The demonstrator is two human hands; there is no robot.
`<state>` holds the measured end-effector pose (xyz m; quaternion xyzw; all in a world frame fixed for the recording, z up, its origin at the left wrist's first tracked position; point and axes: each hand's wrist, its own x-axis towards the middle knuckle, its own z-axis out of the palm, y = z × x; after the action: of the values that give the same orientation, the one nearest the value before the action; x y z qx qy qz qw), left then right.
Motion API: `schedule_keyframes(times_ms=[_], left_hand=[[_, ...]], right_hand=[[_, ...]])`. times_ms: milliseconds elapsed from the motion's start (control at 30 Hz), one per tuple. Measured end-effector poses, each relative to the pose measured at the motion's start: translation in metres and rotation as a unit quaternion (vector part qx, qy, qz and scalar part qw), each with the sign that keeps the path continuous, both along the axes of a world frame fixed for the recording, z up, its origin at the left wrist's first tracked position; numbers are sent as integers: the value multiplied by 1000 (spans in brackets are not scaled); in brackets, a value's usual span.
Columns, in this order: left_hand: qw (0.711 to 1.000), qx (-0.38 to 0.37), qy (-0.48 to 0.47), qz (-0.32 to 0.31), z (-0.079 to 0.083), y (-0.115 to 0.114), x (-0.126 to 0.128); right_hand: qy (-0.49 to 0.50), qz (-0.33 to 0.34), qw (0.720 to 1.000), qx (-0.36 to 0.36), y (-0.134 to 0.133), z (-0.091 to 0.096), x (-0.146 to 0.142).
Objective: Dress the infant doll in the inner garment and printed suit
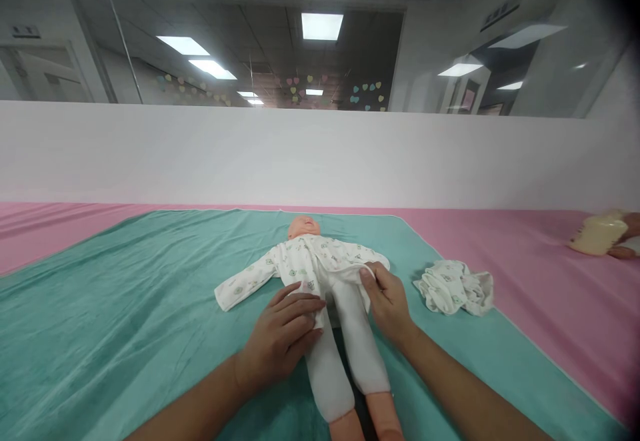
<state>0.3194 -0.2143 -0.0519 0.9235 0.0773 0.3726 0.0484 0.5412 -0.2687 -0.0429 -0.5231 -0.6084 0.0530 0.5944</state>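
Right hand (387, 299) pinching the edge of a white, green-printed cloth top (299, 261) on a white-legged doll (361, 341); left hand (284, 331), half-curled, touching the top's other side, grip unclear.

A white wall (200, 154) is running across the back; above it, wide glass (273, 51) is showing glowing light panels (322, 27), perhaps reflected, while pastel hearts (365, 87) are clustering near its lower edge.

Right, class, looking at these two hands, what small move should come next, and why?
Probably the right hand should lay its pinched shirt edge across the doll: that edge is lifted, and the shirt gapes below the chest, while the left hand lies on the other side of the hem.
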Motion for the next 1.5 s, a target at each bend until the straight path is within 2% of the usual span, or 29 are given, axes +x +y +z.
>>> schedule_keyframes(times_ms=[133,300,400,533,633,733,833,900,967,1067,1167,1300,1367,1433,1500], left_hand=[[999,-37,-35,9,-1,2,0],[999,-26,-21,-26,0,3,1],[999,-30,-31,-27,3,2,1],[997,-52,-1,-49,3,1,2],[996,-86,-3,-39,0,1,2],[990,-127,-53,20,-4,9,0],[968,-185,-106,131,-6,27,-6],[942,-223,-124,216,-6,46,-13],[917,-245,-101,299,-7,65,-23],[881,-252,-5,401,-9,89,-38],[852,-287,76,431,-11,99,-47],[848,-277,96,442,-9,99,-54],[834,-268,92,473,-6,100,-61],[803,-273,99,520,-3,105,-71],[770,-284,106,562,-1,111,-84]], right_hand=[[4,-15,999,32,-2,5,4],[-123,67,990,3,-1,-2,0],[-163,89,982,-26,1,-4,-2],[-166,108,978,-64,2,-5,-6],[-100,148,977,-113,2,-4,-9],[53,144,979,-133,6,-4,-8],[173,92,975,-103,14,-7,4],[201,60,973,-100,22,-12,14],[199,38,972,-115,30,-19,22],[183,30,972,-148,37,-31,28],[160,29,973,-166,42,-40,27],[142,45,970,-190,48,-48,40],[146,4,966,-213,53,-52,59],[129,-107,959,-228,58,-54,86],[109,-169,952,-232,62,-55,114]])
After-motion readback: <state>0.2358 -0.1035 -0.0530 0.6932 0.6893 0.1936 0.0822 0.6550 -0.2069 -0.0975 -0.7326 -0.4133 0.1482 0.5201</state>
